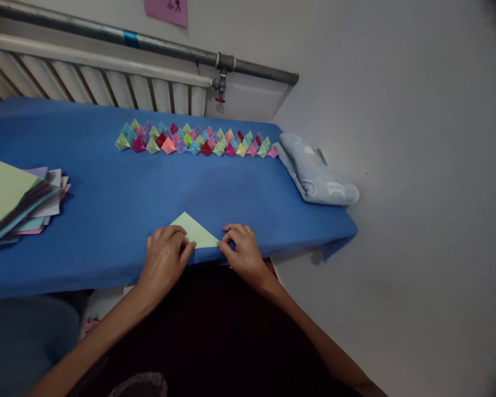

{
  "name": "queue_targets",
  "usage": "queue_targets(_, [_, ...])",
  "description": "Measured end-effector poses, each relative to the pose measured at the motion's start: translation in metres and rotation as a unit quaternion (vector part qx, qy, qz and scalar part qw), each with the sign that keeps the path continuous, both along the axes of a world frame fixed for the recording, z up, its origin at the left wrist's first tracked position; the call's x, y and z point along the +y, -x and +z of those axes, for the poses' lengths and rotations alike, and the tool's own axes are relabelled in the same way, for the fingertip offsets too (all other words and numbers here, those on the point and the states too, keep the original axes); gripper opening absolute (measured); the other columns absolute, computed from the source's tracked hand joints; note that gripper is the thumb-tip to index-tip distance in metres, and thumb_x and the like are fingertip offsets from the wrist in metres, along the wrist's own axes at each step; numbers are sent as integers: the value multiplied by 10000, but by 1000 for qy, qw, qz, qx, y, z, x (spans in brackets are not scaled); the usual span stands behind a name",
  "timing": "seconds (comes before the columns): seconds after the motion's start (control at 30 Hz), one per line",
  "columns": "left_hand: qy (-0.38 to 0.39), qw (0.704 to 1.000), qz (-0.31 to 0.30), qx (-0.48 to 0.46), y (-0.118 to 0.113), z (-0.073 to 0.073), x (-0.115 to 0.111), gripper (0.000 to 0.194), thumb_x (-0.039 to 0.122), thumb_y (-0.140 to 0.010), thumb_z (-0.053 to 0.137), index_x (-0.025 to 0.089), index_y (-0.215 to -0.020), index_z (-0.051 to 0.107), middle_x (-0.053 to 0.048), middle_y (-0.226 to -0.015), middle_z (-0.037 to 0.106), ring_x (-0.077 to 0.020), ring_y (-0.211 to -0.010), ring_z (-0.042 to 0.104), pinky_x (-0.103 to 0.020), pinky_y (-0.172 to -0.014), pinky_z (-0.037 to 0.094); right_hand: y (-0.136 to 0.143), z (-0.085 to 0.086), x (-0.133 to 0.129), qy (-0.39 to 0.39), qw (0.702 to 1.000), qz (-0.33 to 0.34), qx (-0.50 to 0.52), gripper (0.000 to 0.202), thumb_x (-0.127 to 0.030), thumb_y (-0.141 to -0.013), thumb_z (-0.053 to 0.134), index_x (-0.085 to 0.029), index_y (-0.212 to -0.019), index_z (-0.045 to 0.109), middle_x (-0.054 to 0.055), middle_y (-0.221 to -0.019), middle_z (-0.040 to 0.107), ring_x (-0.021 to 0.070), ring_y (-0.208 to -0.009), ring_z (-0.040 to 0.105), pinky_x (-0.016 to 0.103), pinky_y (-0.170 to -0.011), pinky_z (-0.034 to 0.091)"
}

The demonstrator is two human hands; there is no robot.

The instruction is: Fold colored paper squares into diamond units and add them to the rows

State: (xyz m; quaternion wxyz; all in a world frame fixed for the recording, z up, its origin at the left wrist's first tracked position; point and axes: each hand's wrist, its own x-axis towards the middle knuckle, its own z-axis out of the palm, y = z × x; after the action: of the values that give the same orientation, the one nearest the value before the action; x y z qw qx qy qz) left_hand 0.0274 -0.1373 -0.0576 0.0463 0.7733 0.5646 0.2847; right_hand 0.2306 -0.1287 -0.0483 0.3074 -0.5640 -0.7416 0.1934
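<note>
A pale green sheet of origami paper (197, 231), folded into a triangle, lies at the front edge of the blue-covered table (119, 193). Its peak points away from me and its long folded side faces me. Over its left part my left hand (165, 248) is closed, thumb and fingers on the paper and hiding the left corner. My right hand (243, 249) pinches the right corner between thumb and curled fingers. Beyond both hands, several rows of small folded paper pieces (194, 140) in many colours stand along the back of the table.
A thick stack of coloured paper sheets (8, 193) lies at the left. A folded light blue cloth (320, 171) rests at the table's right end, beside the wall (417, 193). Behind the table are a radiator (95, 77) and a metal pipe (173, 51) with a valve (220, 88).
</note>
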Motion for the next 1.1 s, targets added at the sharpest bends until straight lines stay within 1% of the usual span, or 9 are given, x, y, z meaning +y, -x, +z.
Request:
queue_targets(0.3, [-21,1000,3,18,5,-6,-2,212,350,-913,543,194,-782,601,-95,-1053,641,-269,-959,548,-410,-772,409,-1,2,-2,8,1000,0,-9,103,-133,-816,593,-206,-744,576,31,-1006,651,208,-991,539,346,-872,340])
queue_targets(0.43, [-28,999,15,35,8,-3,-5,184,349,-915,548,193,-878,639,-104,-1061,635,-271,-949,547,-410,-769,413,-1,5,-3,14,1000,7,-11,132,-91,-809,563,-208,-755,589,24,-1000,654,201,-981,538,338,-868,331])
queue_targets(0.5, [-52,996,12,66,5,0,-7,159,286,-920,541,204,-969,668,-110,-1066,634,-278,-950,540,-413,-770,408,-1,5,-3,17,1000,16,-11,148,-81,-811,550,-212,-768,603,21,-997,657,199,-989,539,335,-869,332])
queue_targets(0.57, [-85,990,-25,109,0,4,-9,245,166,-916,513,241,-1088,670,-106,-1085,638,-279,-972,532,-420,-794,399,-2,5,-2,16,1000,23,-12,151,-90,-822,546,-217,-791,622,23,-1016,656,202,-1007,534,335,-870,335])
queue_targets(0.63, [-103,980,-90,145,-6,6,-9,383,68,-895,478,272,-1173,648,-90,-1082,651,-263,-975,533,-422,-830,392,-2,4,-2,13,1000,21,-16,149,-100,-827,550,-219,-809,637,27,-1044,653,204,-1018,529,337,-870,336])
queue_targets(0.73, [-98,969,-152,169,-10,6,-9,431,32,-879,462,248,-1212,629,-74,-1054,673,-232,-937,549,-417,-872,383,-2,4,-2,11,999,22,-22,150,-94,-823,554,-215,-805,641,31,-1050,653,202,-1015,532,342,-882,336])
queue_targets(0.83, [-103,966,-158,178,-2,5,-14,425,24,-879,447,202,-1224,619,-89,-1077,678,-233,-948,564,-421,-900,371,-2,3,-2,9,999,23,-23,149,-101,-828,559,-219,-798,645,29,-1052,653,203,-1020,533,346,-888,338])
queue_targets(0.97, [-115,964,-135,197,22,3,-27,451,-3,-869,410,170,-1238,604,-110,-1133,678,-259,-1001,576,-446,-923,363,-1,3,-2,11,999,20,-28,149,-100,-829,565,-218,-796,650,32,-1055,655,211,-1022,538,350,-875,349])
queue_targets(1.1, [-141,961,-121,203,35,1,-32,412,-2,-867,417,141,-1197,617,-115,-1122,693,-272,-992,593,-453,-918,366,-3,2,-4,-7,998,30,-47,140,-138,-856,565,-222,-894,671,52,-1088,655,227,-1024,539,368,-877,358])
